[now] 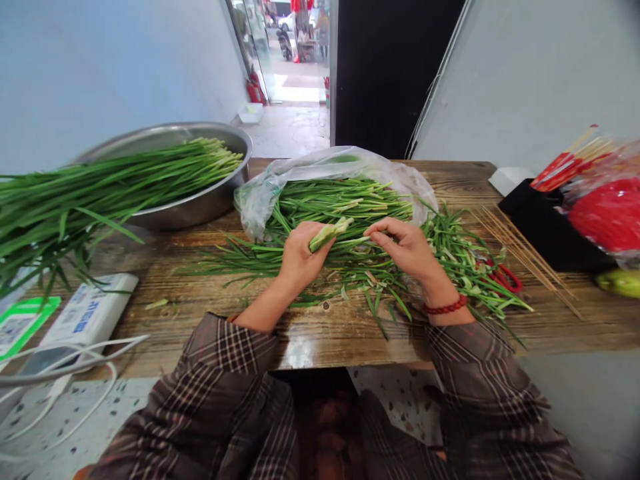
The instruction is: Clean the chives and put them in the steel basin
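Observation:
My left hand (pixel 304 255) is wrapped round a small bunch of green stalks, whose pale ends (pixel 331 233) stick out above the thumb. To its right, my right hand (pixel 403 247) pinches the pale end of a thin stalk (pixel 361 240) between thumb and forefinger. Just beyond both hands, more long green stalks (pixel 345 200) lie in an open clear plastic bag (pixel 256 200). Loose leaves and trimmings (pixel 457 257) are spread on the wooden table (pixel 340 340), below and to the right of my right hand.
At the left, a metal basin (pixel 200 208) holds a large pile of green stalks (pixel 130 177). A white box (pixel 93 313) and cables (pixel 100 359) lie nearer. Red-handled scissors (pixel 507 279), wooden skewers (pixel 530 257) and a black container (pixel 550 233) are on the right.

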Demonstrator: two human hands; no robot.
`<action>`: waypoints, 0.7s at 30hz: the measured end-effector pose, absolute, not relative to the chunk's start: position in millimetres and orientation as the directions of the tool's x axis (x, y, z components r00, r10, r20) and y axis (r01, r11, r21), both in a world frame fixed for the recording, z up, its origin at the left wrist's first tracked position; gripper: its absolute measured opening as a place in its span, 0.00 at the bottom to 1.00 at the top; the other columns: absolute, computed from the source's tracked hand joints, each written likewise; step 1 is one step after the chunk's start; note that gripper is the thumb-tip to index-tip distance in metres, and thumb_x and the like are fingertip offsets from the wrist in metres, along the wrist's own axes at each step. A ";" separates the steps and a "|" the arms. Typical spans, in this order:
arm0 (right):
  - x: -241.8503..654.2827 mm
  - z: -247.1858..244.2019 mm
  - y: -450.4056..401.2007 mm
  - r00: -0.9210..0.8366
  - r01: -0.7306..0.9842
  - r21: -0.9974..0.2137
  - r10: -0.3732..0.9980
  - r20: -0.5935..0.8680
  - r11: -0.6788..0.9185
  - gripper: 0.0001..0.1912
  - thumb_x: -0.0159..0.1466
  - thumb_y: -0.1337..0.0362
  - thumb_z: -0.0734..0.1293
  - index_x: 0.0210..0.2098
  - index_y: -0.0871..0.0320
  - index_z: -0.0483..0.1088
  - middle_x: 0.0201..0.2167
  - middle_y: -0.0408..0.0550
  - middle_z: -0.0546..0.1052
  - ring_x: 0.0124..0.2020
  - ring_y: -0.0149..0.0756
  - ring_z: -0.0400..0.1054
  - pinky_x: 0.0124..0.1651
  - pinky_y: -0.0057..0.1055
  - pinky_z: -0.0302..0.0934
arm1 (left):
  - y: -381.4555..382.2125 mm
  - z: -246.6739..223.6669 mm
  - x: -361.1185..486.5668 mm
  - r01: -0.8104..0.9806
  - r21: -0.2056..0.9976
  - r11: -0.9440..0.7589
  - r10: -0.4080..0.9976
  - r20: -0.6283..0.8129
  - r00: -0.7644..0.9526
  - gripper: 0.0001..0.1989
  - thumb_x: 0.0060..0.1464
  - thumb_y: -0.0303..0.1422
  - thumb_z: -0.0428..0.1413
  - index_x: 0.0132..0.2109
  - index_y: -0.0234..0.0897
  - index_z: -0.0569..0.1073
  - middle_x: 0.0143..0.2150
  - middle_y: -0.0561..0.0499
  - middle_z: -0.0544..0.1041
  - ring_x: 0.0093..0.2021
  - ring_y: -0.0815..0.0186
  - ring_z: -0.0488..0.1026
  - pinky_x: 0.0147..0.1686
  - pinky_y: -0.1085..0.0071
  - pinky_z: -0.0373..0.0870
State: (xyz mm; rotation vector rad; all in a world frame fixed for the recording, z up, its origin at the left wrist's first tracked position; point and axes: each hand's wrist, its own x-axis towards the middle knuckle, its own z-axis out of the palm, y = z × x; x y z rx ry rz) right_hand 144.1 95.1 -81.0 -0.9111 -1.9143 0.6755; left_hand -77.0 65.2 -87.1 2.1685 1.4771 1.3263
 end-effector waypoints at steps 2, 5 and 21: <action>140.0 -80.4 93.0 -0.337 0.331 -0.721 0.790 0.512 0.608 0.10 0.65 0.59 0.63 0.35 0.55 0.75 0.34 0.46 0.79 0.37 0.36 0.71 0.43 0.34 0.64 | 67.2 -89.7 -77.0 0.663 0.565 -0.491 0.840 0.508 0.188 0.11 0.60 0.36 0.53 0.36 0.36 0.77 0.34 0.49 0.79 0.37 0.64 0.73 0.40 0.68 0.67; 137.0 -82.8 93.2 -0.310 0.350 -0.705 0.786 0.534 0.617 0.10 0.65 0.59 0.63 0.34 0.55 0.75 0.34 0.46 0.79 0.37 0.35 0.71 0.43 0.33 0.63 | 70.1 -92.6 -77.2 0.692 0.514 -0.507 0.841 0.470 0.267 0.12 0.60 0.36 0.53 0.30 0.36 0.74 0.29 0.51 0.76 0.30 0.66 0.70 0.33 0.70 0.62; 144.2 -85.8 100.7 -0.392 0.392 -0.576 0.696 0.601 0.717 0.06 0.64 0.59 0.67 0.37 0.53 0.74 0.35 0.46 0.78 0.39 0.37 0.71 0.46 0.37 0.63 | 70.1 -91.8 -78.0 0.648 0.619 -0.443 0.877 0.448 0.172 0.14 0.59 0.38 0.52 0.28 0.36 0.70 0.25 0.53 0.70 0.28 0.68 0.67 0.31 0.72 0.61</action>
